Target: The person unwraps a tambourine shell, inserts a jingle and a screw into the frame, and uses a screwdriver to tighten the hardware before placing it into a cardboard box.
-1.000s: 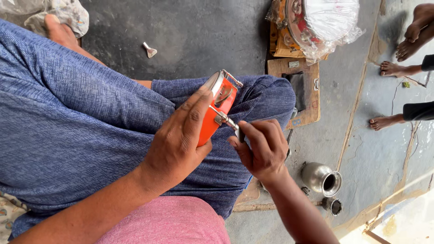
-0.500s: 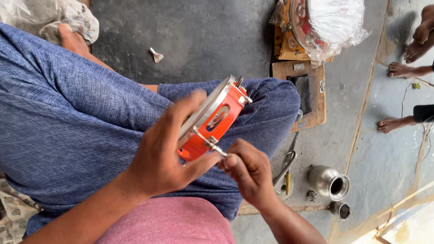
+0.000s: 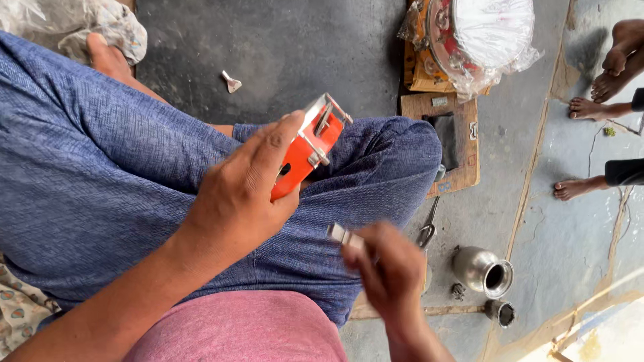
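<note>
Floor workshop: cracked stone floor (image 3: 537,221), scissors (image 3: 426,228), wrapped drum (image 3: 479,37)

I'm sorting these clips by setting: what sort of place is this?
Probably a small floor-level workshop, perhaps for making or fitting hand drums. The person sits on a bare stone floor, the left hand holding a small orange drum, with another plastic-wrapped drum, a wooden board and a metal pot nearby.

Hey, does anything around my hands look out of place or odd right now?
One stray thing: a small metal piece lies alone on the dark floor, apart from the other gear. Otherwise the left hand grips the orange drum, and the right hand holds a small metal part, blurred.
</note>
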